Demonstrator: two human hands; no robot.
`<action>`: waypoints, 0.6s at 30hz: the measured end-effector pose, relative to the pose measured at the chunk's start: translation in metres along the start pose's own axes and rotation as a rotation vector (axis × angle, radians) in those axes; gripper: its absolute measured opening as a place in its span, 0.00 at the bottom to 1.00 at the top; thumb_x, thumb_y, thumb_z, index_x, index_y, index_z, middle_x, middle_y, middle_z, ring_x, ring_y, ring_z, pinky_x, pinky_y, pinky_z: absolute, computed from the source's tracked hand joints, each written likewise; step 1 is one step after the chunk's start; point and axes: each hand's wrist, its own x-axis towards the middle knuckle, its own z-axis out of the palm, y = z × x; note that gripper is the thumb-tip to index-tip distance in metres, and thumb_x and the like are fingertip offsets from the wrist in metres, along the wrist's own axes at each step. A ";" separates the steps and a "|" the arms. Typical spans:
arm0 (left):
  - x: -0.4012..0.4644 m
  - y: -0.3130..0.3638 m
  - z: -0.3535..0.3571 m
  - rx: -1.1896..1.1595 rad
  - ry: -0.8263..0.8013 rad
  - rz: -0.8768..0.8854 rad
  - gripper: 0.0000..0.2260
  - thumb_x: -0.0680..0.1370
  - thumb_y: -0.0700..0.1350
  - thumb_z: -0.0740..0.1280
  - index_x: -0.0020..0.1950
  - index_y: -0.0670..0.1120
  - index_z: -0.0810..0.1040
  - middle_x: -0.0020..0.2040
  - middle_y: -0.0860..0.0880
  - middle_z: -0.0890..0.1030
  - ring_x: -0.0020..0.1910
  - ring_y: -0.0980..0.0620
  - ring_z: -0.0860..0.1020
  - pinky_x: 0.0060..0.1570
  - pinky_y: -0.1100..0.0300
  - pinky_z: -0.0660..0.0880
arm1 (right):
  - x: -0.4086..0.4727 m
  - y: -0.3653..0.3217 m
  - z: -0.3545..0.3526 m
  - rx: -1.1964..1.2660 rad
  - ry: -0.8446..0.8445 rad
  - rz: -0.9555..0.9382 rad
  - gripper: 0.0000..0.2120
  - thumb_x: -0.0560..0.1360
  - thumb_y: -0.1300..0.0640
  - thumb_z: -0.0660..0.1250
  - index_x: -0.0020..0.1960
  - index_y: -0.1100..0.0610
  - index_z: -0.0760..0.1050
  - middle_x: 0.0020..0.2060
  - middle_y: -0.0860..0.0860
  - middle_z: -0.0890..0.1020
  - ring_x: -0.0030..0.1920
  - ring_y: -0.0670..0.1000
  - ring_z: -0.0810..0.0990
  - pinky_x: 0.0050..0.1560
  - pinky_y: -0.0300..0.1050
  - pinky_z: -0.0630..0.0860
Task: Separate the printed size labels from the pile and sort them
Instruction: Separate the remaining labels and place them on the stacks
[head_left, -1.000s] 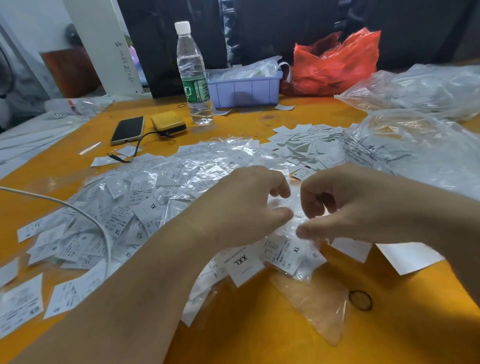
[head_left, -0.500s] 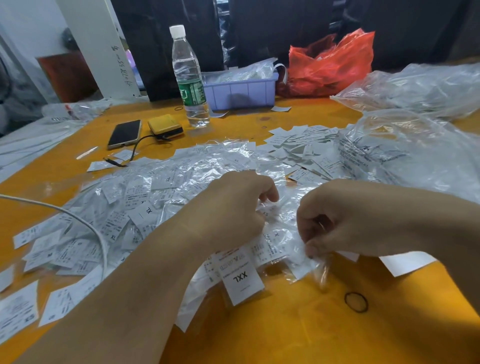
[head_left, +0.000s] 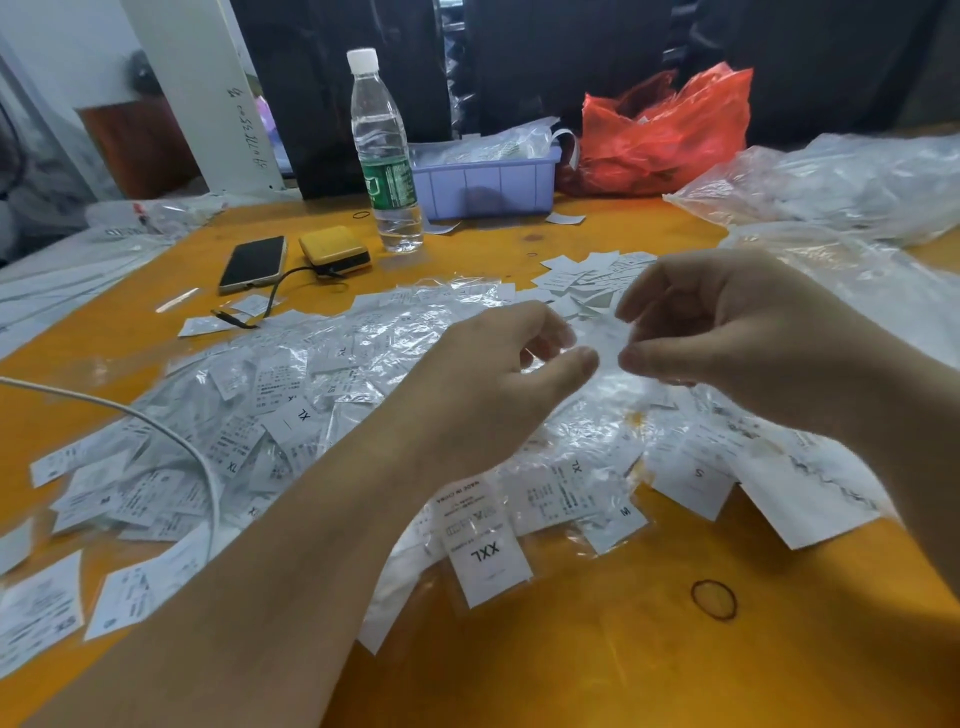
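A wide pile of white printed size labels in small clear sleeves covers the orange table. One label marked XXL lies nearest me. A smaller heap of bare labels lies further back. My left hand and my right hand are raised above the pile, facing each other. Between their fingertips they pinch a small clear sleeve, which is blurred; whether a label is inside cannot be told.
A water bottle, phone and yellow power bank stand at the back left. A lilac bin, red bag and clear plastic bags lie behind and right. A white cable crosses the pile; a rubber band lies near right.
Both hands have lifted off the pile and moved away from me, carrying a clear sleeve up between their fingertips. The XXL label stays where it was.
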 end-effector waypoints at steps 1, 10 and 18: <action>0.000 0.001 0.001 -0.052 -0.012 -0.003 0.13 0.77 0.59 0.65 0.58 0.56 0.76 0.50 0.60 0.79 0.48 0.64 0.77 0.40 0.69 0.74 | 0.000 0.000 0.002 0.086 -0.035 -0.005 0.13 0.65 0.59 0.76 0.48 0.53 0.79 0.34 0.51 0.83 0.34 0.51 0.81 0.37 0.47 0.78; 0.001 0.003 -0.004 -0.103 0.245 0.004 0.06 0.78 0.45 0.68 0.40 0.49 0.79 0.35 0.52 0.82 0.37 0.54 0.79 0.41 0.56 0.76 | 0.006 0.016 0.004 -0.206 0.065 0.093 0.09 0.76 0.63 0.68 0.47 0.49 0.79 0.39 0.47 0.83 0.40 0.49 0.81 0.42 0.46 0.79; 0.000 0.004 -0.007 -0.102 0.315 -0.069 0.12 0.78 0.48 0.67 0.42 0.41 0.77 0.40 0.43 0.83 0.41 0.43 0.80 0.45 0.41 0.77 | 0.005 0.024 0.014 -0.618 -0.091 0.208 0.12 0.78 0.60 0.65 0.59 0.51 0.80 0.53 0.47 0.80 0.49 0.47 0.76 0.48 0.41 0.72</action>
